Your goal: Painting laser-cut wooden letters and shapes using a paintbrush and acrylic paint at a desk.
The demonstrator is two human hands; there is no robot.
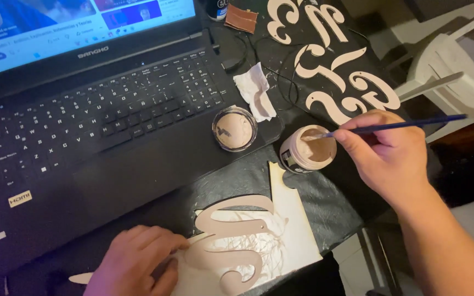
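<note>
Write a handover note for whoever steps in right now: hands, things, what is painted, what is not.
Right hand: holds a thin blue-handled paintbrush, tip dipped in the open jar of beige paint.
Left hand: pins the curly flat wooden cut-out letter, which lies on a pale sheet.
The jar's round lid lies on the black laptop; a crumpled white tissue is beside it.
Done: the held letter looks mostly coated beige.
Left: several lighter wooden letters at the top right look unpainted.

Paint jar as my landmark, its lid just left, laptop further left, cutout letters behind, painted letter on board in front.
</note>
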